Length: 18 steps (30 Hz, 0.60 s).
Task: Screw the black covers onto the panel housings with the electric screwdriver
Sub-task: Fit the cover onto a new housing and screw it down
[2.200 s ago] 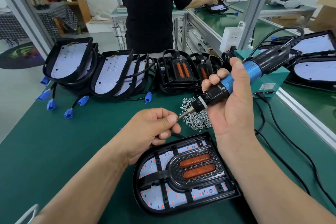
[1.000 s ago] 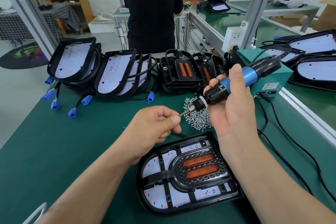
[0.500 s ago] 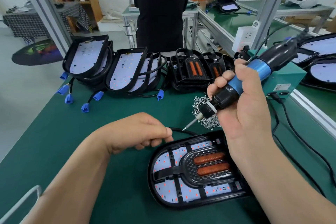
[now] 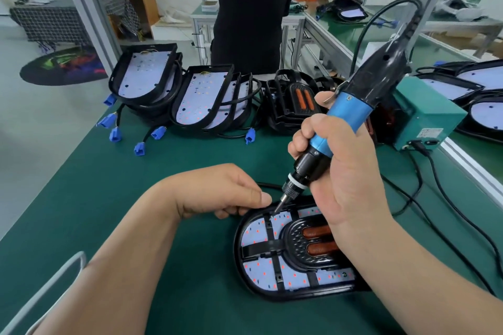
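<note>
A panel housing (image 4: 246, 275) lies flat on the green mat in front of me, with a black cover (image 4: 295, 250) and two orange bars set in it. My right hand (image 4: 345, 179) grips the blue and black electric screwdriver (image 4: 351, 114), tilted, its bit tip down on the cover's upper left corner. My left hand (image 4: 217, 190) rests at the housing's upper left edge with its fingers curled; I cannot make out whether it holds anything. My right hand and forearm hide the right part of the housing.
Several housings with white LED boards (image 4: 147, 76) and blue plugs (image 4: 138, 148) lean in a row at the back. Black covers (image 4: 288, 100) stand next to them. A teal power box (image 4: 424, 114) sits at the right, cords trailing over the mat. A person in black (image 4: 250, 19) stands behind the bench.
The screwdriver has swung from near level to steep and come down so its bit meets the cover. My left hand let go of the bit tip and dropped to the housing's edge.
</note>
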Each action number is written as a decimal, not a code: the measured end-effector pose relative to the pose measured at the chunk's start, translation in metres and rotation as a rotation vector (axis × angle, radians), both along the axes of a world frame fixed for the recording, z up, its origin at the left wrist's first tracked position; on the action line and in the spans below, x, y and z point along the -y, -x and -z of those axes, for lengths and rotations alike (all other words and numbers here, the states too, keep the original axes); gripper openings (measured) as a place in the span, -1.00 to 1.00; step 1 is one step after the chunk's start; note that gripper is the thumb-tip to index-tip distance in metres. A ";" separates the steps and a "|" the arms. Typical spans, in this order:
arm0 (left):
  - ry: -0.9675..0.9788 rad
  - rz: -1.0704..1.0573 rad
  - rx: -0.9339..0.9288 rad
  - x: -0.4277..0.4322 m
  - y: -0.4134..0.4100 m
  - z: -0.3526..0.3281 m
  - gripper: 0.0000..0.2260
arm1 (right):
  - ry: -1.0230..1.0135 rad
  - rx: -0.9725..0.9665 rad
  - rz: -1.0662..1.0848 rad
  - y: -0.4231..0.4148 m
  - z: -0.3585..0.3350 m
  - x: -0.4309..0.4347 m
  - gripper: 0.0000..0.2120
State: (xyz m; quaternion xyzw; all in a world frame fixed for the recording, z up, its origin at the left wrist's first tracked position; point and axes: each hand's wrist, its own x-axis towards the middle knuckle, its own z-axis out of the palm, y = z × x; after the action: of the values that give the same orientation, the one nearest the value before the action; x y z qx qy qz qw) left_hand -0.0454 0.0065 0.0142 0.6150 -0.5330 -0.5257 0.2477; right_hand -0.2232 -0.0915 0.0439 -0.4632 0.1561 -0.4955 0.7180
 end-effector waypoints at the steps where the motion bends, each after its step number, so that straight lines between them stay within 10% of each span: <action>1: -0.002 -0.003 -0.005 0.000 0.000 0.000 -0.57 | 0.002 -0.009 0.002 0.000 0.001 0.000 -0.72; 18: 0.003 0.004 -0.025 -0.001 0.001 -0.001 -0.70 | 0.075 -0.033 -0.043 0.002 0.000 -0.006 -0.69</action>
State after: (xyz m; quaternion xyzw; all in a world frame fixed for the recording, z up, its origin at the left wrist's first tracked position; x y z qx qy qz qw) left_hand -0.0462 0.0071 0.0152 0.6069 -0.5319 -0.5330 0.2544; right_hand -0.2251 -0.0857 0.0441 -0.5013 0.1392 -0.4776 0.7080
